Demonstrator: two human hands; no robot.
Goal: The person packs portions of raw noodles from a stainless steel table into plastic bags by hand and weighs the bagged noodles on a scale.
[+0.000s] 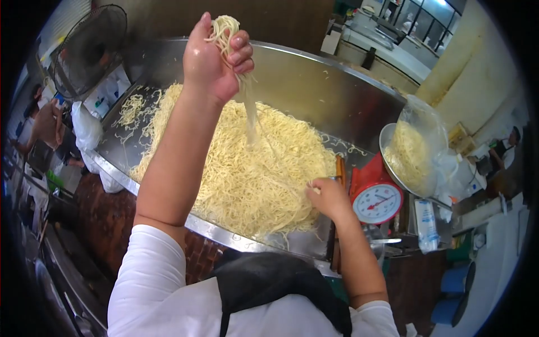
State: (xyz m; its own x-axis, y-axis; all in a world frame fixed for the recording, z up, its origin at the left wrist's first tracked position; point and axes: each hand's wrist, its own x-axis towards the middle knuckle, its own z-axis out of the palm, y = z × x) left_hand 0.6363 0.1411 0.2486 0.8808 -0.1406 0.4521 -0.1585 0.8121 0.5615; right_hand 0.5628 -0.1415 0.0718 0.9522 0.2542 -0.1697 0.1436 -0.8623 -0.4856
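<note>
The wide, shallow stainless-steel tray (314,84) with a raised back wall holds a big loose heap of pale yellow noodles (252,174) that covers most of its floor; smaller stray clumps lie on bare metal at the tray's far left corner. The left hand (216,56) is lifted high above the heap, its fingers (242,51) curled and pressed together around a bunch of noodle strands, which poke out above the fist and hang down in a thin stream to the heap. The right hand (328,196) rests low at the right edge of the heap, close to the tray's front rim; its fingers point down into the strands, and whether they pinch any cannot be told.

Just right of the tray stands a red kitchen scale with a round white dial (375,199). On the scale sits a round metal bowl (387,140) lined with a clear plastic bag (421,121), and a portion of the same yellow noodles lies inside the bag. Behind the tray's left end stands a black wire-caged fan (90,48)
</note>
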